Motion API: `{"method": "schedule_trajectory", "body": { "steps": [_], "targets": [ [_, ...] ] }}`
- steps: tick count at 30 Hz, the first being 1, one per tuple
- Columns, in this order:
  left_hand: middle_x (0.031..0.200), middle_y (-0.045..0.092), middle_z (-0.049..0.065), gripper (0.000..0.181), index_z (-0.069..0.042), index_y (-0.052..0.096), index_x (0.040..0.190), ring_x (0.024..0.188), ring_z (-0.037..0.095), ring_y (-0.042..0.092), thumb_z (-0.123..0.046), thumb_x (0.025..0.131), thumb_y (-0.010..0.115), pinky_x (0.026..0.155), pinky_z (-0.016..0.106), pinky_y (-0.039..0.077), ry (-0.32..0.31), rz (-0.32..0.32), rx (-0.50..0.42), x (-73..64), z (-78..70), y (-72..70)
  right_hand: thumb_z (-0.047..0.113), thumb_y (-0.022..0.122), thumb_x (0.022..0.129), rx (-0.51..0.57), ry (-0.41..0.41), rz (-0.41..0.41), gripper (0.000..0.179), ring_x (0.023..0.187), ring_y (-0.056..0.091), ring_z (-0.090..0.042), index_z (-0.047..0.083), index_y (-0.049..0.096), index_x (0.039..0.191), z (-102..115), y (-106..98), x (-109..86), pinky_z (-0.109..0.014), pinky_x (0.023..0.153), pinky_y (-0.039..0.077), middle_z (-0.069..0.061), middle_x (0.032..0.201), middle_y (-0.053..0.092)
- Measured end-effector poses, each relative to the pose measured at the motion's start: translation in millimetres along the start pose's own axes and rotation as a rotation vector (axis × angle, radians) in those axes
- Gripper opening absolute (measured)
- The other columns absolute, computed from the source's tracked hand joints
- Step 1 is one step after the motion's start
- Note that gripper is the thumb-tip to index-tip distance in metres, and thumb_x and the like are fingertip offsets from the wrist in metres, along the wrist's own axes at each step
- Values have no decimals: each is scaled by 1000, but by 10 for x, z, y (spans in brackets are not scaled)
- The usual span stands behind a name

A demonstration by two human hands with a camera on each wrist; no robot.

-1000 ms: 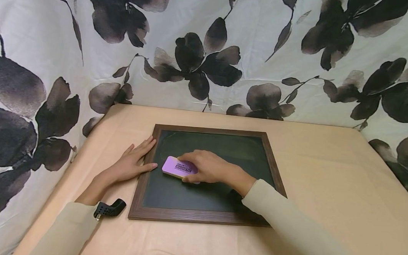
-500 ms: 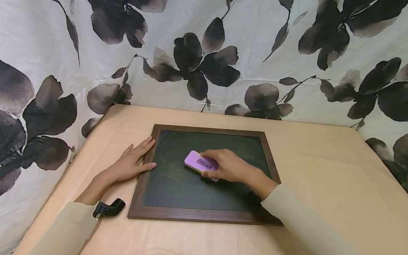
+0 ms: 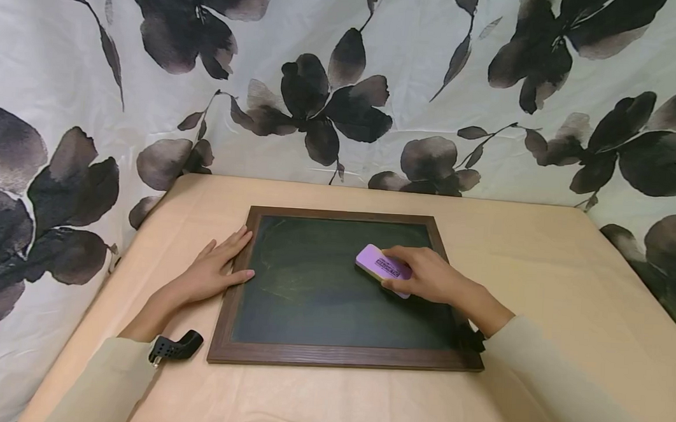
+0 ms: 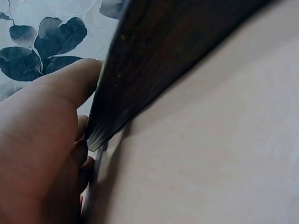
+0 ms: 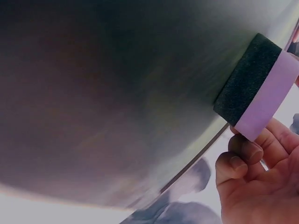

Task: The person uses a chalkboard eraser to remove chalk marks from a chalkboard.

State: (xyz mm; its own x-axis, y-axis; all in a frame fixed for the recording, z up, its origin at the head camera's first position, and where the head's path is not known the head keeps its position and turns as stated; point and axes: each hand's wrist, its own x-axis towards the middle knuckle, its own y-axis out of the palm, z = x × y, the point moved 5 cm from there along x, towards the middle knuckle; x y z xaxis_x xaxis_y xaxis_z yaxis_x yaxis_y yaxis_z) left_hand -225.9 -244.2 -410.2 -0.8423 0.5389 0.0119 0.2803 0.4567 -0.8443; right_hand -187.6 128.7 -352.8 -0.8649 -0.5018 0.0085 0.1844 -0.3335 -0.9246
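Note:
A dark green chalkboard (image 3: 309, 318) in a brown wooden frame (image 3: 330, 356) lies on the table. My right hand (image 3: 434, 276) grips a purple board eraser (image 3: 372, 259), which has dark printing on top, over the right half of the board. The eraser's dark felt side (image 5: 247, 77) faces the board surface in the right wrist view, right at it. At the frame's left side rests my left hand (image 3: 211, 273), its fingers stretched out along the edge and the thumb on the frame. Faint yellowish smears show on the left part of the board.
A peach-coloured cloth (image 3: 541, 266) covers the table. Behind it and at the left hangs a white curtain (image 3: 426, 62) with dark flower prints. A black wrist device (image 3: 176, 346) sits at the left cuff.
My right hand has moved the eraser rightward across the board, from its left part to the right half. The left hand stays at the frame; the head view has shifted slightly.

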Motion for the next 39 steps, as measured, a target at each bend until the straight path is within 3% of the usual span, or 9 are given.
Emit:
{"method": "schedule_trajectory", "body": {
  "steps": [7, 16, 21, 30, 39],
  "targets": [
    [160, 6, 10, 85, -11, 14, 155, 144, 32, 12, -51, 93, 56, 111, 58, -2, -5, 5, 1, -8, 2, 11, 36, 73, 83, -59, 98, -41, 60, 71, 53, -15, -2, 59, 126, -182, -79, -234, -28, 60, 43, -8, 99, 67],
    [160, 5, 9, 85, -12, 13, 155, 144, 32, 12, -50, 93, 56, 111, 58, -2, -11, 4, 11, 2, -7, 37, 41, 74, 80, -161, 239, -86, 61, 60, 50, -15, -2, 61, 122, -258, -143, -461, -27, 45, 36, -2, 77, 61],
    [160, 6, 9, 84, -12, 13, 155, 144, 33, 12, -50, 93, 56, 111, 58, -2, -12, -5, 17, 3, -4, 54, 38, 74, 80, -152, 236, -129, 59, 56, 48, -14, -7, 61, 116, -287, -147, -496, -27, 44, 36, -3, 70, 59],
    [160, 6, 10, 85, -11, 13, 155, 143, 35, 12, -49, 93, 57, 111, 60, -2, -22, -10, 20, 0, -19, 51, 32, 77, 78, -19, 257, -187, 57, 54, 48, -12, -11, 61, 112, -296, -112, -468, -26, 44, 35, -1, 65, 56],
    [160, 6, 11, 86, -10, 13, 155, 143, 35, 12, -49, 93, 58, 110, 60, -2, -20, -10, 11, 68, -37, 52, 33, 77, 78, -24, 224, -173, 58, 54, 50, -13, -12, 62, 111, -245, -112, -328, -24, 41, 38, -9, 75, 64]
  ]
}}
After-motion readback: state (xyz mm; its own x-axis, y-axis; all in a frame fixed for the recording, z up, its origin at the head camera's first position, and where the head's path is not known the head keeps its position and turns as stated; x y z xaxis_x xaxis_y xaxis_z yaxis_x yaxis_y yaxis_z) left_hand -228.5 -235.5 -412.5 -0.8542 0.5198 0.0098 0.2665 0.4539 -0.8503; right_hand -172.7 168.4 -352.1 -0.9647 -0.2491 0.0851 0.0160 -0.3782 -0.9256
